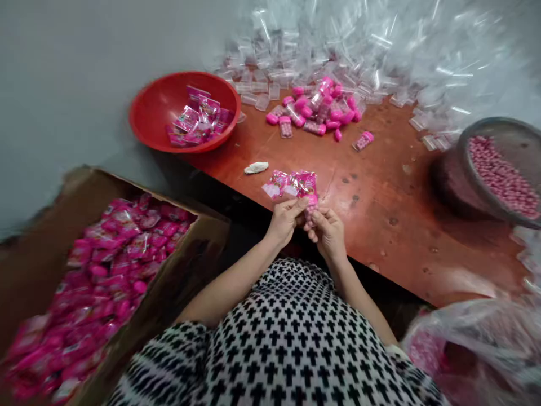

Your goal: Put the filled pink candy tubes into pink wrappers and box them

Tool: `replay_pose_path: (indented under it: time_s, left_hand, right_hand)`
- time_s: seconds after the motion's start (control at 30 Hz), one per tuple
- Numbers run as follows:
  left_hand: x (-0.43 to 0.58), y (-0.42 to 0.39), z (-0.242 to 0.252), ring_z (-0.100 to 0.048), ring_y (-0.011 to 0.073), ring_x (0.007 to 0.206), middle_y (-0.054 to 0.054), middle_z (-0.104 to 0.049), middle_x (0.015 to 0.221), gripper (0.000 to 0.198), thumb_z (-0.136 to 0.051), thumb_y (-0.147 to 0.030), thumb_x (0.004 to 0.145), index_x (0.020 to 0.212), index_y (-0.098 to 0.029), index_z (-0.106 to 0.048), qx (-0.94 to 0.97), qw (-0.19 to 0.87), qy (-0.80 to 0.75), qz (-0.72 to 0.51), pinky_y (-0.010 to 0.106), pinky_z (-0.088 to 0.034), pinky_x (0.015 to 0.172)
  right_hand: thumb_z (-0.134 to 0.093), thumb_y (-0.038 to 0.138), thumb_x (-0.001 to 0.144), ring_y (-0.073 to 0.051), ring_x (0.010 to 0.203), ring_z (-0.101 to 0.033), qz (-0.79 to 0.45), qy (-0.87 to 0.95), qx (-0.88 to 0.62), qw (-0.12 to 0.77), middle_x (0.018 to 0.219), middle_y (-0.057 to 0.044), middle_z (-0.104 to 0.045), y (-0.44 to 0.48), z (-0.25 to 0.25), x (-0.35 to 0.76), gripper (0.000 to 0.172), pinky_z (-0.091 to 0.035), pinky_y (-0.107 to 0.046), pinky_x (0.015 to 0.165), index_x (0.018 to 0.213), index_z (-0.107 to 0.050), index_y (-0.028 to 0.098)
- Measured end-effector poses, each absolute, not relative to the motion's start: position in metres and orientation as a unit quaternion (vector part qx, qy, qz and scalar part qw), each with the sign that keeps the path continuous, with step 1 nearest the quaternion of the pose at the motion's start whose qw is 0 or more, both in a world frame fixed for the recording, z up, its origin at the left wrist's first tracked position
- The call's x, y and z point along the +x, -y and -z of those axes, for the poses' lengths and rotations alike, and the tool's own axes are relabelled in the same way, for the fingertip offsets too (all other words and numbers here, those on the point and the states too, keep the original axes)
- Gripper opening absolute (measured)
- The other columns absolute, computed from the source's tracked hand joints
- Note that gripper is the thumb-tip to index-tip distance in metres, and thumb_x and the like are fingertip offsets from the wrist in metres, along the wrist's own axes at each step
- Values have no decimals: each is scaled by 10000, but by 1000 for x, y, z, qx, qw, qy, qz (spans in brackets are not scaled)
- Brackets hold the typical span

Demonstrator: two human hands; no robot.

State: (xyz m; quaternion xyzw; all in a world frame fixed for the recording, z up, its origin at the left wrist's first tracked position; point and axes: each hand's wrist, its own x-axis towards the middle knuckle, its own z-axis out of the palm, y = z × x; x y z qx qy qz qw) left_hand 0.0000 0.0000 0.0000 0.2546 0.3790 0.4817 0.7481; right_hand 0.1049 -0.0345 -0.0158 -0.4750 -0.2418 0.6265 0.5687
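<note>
Both of my hands meet at the near edge of the table around a small clear bottle (311,205) with a pink cap and pink beads or candies inside. The fingers of my left hand (284,221) pinch it near the cap. Lower down, my right hand (329,230) grips its body from the other side. Just beyond my fingers lie a few pink printed packets (292,182), flat on the wood. A white crumpled scrap (256,167) rests to their left.
On the wooden table (380,186), capped filled bottles (321,107) lie heaped before many clear empty containers (359,51). A red bowl (146,115) holds pink packets. A bucket (465,152) of pink balls stands right. A cardboard box (177,248) full of packaged pieces sits left; a plastic bag (477,321) lower right.
</note>
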Motion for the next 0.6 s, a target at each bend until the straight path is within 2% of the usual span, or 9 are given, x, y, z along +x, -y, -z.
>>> replay_pose_path:
  time_s: [0.1, 0.23, 0.33, 0.4, 0.5, 0.57, 0.6]
  left_hand:
    - [0, 0, 3, -484, 76, 408, -4, -544, 522, 385, -802, -432, 618, 598, -100, -607, 272, 739, -391, -477, 211, -394, 389]
    - [3, 6, 6, -505, 95, 437, 2, -567, 537, 354, -789, -433, 634, 650, -103, -663, 278, 720, -410, -485, 223, -412, 398]
    - [6, 12, 9, -530, 94, 470, 6, -592, 553, 337, -782, -431, 647, 654, -110, -681, 284, 696, -429, -501, 218, -442, 448]
    - [5, 17, 12, -569, 104, 512, 20, -629, 585, 341, -777, -442, 652, 651, -113, -687, 285, 689, -441, -500, 233, -492, 527]
    - [-10, 26, 19, -654, 164, 636, 79, -698, 684, 415, -695, -490, 729, 546, -123, -630, 311, 689, -462, -464, 322, -553, 697]
    - [-27, 32, 22, -687, 215, 780, 118, -733, 826, 414, -628, -457, 794, 528, -140, -621, 409, 633, -495, -432, 383, -543, 815]
    - [-37, 35, 23, -683, 236, 888, 125, -734, 955, 340, -617, -403, 807, 588, -148, -662, 483, 580, -509, -414, 407, -518, 891]
  right_hand:
    - [-736, 393, 720, -60, 350, -525, -586, 273, -498, 577, 559, 47, -661, 37, 17, 103, 320, -359, -129, 300, 851, -539, 177]
    - [-733, 360, 738, -58, 386, -544, -510, 326, -544, 582, 567, 61, -660, 42, 18, 103, 295, -416, -133, 349, 883, -542, 188]
    - [-737, 360, 724, -63, 374, -534, -533, 305, -532, 583, 557, 58, -648, 42, 19, 104, 285, -393, -141, 323, 858, -557, 186]
    - [-728, 376, 716, -54, 341, -496, -584, 260, -496, 587, 538, 57, -626, 40, 18, 107, 272, -336, -137, 283, 807, -564, 179]
    - [-722, 388, 705, -35, 300, -435, -606, 219, -466, 606, 501, 66, -591, 36, 16, 114, 274, -273, -129, 258, 735, -545, 180]
    - [-731, 385, 696, -39, 301, -448, -591, 220, -478, 612, 502, 62, -599, 35, 14, 118, 283, -273, -128, 263, 733, -536, 183]
    - [-735, 385, 694, -43, 306, -462, -585, 223, -486, 609, 505, 60, -605, 35, 13, 119, 287, -277, -128, 266, 738, -534, 184]
